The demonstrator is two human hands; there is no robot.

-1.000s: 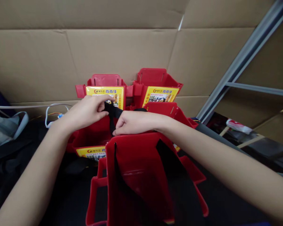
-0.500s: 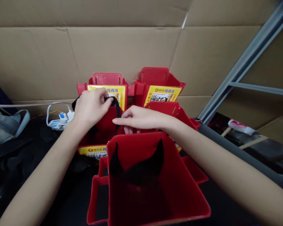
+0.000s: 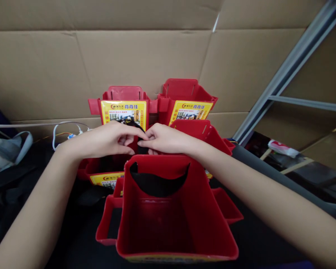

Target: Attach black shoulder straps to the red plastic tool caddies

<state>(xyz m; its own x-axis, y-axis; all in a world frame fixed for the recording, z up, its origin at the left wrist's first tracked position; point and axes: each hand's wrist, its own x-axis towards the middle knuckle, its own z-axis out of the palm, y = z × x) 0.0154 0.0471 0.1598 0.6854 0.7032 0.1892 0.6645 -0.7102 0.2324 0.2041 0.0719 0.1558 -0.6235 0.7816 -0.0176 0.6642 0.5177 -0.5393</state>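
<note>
A red plastic tool bin (image 3: 177,228) stands nearest me, its mouth facing up and towards me. A wide black strap (image 3: 159,184) hangs in a loop inside its back wall, passing through slots at both sides. Just behind that wall, my right hand (image 3: 164,139) pinches a narrow part of the black strap between thumb and fingers. My left hand (image 3: 112,140) meets it from the left; its index finger reaches to the right hand's fingertips while its thumb stays apart. More dark strap shows behind the left index finger. The strap's lower run is hidden by the bin's back wall.
More red bins with yellow labels stand behind: one back left (image 3: 124,93), one back right (image 3: 182,89), others partly covered by my hands. A power strip's white cables (image 3: 56,130) lie at left near dark fabric. Cardboard (image 3: 145,56) lines the back; a metal frame (image 3: 285,67) slants at right.
My left hand has let go of the strap it held up and come down and right to my right hand. The strap loop inside the near bin has pulled up closer against its back wall.
</note>
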